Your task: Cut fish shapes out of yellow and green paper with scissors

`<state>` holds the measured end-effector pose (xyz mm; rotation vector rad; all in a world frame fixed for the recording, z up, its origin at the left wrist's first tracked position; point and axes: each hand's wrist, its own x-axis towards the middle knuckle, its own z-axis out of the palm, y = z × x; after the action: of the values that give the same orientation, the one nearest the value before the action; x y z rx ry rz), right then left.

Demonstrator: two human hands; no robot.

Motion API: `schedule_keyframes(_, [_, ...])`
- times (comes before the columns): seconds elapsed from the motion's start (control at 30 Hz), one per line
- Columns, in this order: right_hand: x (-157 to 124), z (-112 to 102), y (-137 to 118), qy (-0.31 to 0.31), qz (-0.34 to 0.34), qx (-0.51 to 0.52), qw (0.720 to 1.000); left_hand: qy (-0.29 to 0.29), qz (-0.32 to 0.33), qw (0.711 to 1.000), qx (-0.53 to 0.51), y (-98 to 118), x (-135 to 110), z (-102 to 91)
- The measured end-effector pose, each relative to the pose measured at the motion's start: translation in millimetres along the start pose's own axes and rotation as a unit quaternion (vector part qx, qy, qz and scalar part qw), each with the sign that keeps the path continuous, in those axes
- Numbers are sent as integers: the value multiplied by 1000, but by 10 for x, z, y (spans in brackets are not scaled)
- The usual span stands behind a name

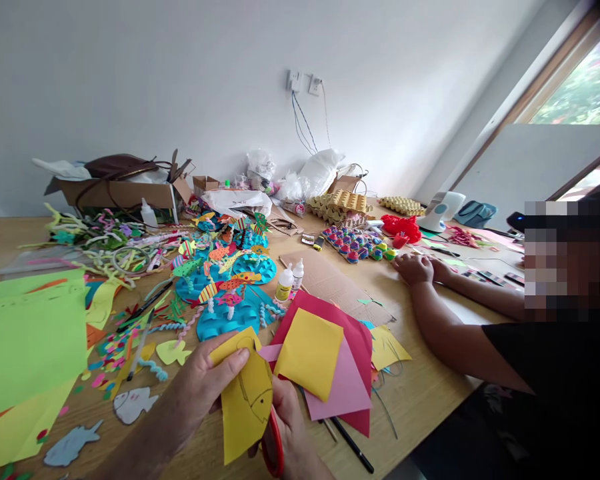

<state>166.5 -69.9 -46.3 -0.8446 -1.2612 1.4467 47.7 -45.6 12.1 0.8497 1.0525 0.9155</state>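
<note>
"White wall (205, 80), one; window (575, 93), far right; sockets (300, 82), upper middle. Below?"

"Wooden surface (420, 390), one, crowded. Co-worker's forearms (435, 333), resting on its right side. Cardboard box (125, 195), back left. Egg cartons (337, 205), back centre. Red, pink and yellow sheets (310, 353), stacked just right of the work."

"In hand?"

"Yellow paper (237, 427), one, held up over the front of the surface; fish outline (260, 403) drawn on it. Left hand (213, 377): grip pinching the paper, thumb on top. Right hand (293, 420): grip closed round red-handled scissors (278, 448) at the paper's edge; blades mostly hidden."

"Hazards?"

"Three, in my judgement. Paper twisting in the left grip: blades could stray inside the outline. Blades running on, masked by the paper: a nicked finger. Least: any offcut, dropped, lost among the paper dots (119, 353)."
</note>
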Motion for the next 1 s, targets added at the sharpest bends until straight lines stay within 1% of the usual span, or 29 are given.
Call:
schedule_keyframes(0.17, [2,15,11,9,-2,10,1000,-1,-13,1000,6,-1,12,-22])
schedule_keyframes(0.33, [3,6,38,7,-2,29,1000,-5,1,1000,-3,-21,30,-29])
schedule_keyframes(0.5, [1,-1,68,15,-5,14,1000,-20,1,1000,6,-13,23,-17])
schedule_keyframes(0.7, [-4,-15,39,3,2,17,1000,-32,49,998,13,-51,75,-61])
schedule_keyframes(0.87, [0,-16,-36,-4,5,15,1000,-39,44,997,52,-68,83,-90])
schedule_keyframes(1.0, [-5,-27,-23,-8,-3,14,1000,-51,44,995,78,-69,77,-97])
